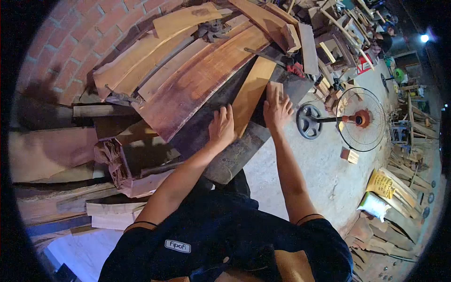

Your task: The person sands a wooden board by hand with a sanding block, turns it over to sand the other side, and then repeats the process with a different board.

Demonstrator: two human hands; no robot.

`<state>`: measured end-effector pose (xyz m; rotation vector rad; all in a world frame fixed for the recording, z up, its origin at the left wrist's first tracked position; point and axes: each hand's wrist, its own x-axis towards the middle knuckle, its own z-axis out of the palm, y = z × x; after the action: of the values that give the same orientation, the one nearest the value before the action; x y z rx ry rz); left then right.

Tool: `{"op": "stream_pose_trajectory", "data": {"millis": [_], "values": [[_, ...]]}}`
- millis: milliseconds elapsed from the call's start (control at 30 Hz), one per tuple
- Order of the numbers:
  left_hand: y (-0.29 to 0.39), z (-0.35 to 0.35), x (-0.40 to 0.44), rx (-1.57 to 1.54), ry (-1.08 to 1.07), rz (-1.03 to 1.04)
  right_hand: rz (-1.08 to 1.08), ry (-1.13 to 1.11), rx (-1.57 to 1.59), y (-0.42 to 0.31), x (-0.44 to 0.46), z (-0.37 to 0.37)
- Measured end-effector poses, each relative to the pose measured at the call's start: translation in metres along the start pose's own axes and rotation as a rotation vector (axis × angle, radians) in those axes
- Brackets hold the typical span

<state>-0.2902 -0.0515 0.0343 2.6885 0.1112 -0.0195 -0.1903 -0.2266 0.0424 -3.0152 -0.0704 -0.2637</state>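
- Brick wall [70, 51] at 10 o'clock, with loose timber [329, 42] heaped at 1 o'clock and a bright lamp [424, 38] at 2 o'clock.
- Several broad planks [202, 75] lie at 11 o'clock on and past the dark worktop [225, 164].
- 1 narrow board [253, 87] lies on the worktop between the 2 hands, its far end pointing to 1 o'clock, its near end towards 6 o'clock.
- 1 short wooden block [276, 88] sits at 3 o'clock from that board, under the right hand.
- Left hand [221, 128]: fingers extended and nearly together, at the board's 9 o'clock edge; whether they touch it, I cannot tell.
- Right hand [278, 112]: fingers slightly spread, laid over the short wooden block; how firmly they press, I cannot tell.
- 1 metal bar [264, 56] lies at the board's far end, with a red tool [296, 69] near it.
- Standing fan [361, 117] at 3 o'clock on the pale floor [314, 164]; 2 sacks [380, 184], 1 yellow and 1 white, at 4 o'clock.
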Motion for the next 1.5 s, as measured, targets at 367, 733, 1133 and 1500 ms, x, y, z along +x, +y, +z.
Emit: {"op": "stream_pose_trajectory", "data": {"millis": [367, 733, 1133, 1500], "values": [[-0.007, 0.026, -0.093, -0.205, -0.236, 0.031, 0.074, 0.058, 0.378, -0.069, -0.113, 0.035], [-0.052, 0.013, -0.175, -0.483, -0.297, 0.036, -0.053, -0.06, 0.531, -0.032, -0.233, -0.019], [-0.064, 0.009, -0.209, -0.535, -0.201, 0.002, -0.164, -0.093, 0.573, -0.059, -0.287, -0.02], [-0.069, 0.019, -0.228, -0.524, -0.144, -0.008, -0.174, -0.128, 0.559, -0.062, -0.302, -0.016]]}}
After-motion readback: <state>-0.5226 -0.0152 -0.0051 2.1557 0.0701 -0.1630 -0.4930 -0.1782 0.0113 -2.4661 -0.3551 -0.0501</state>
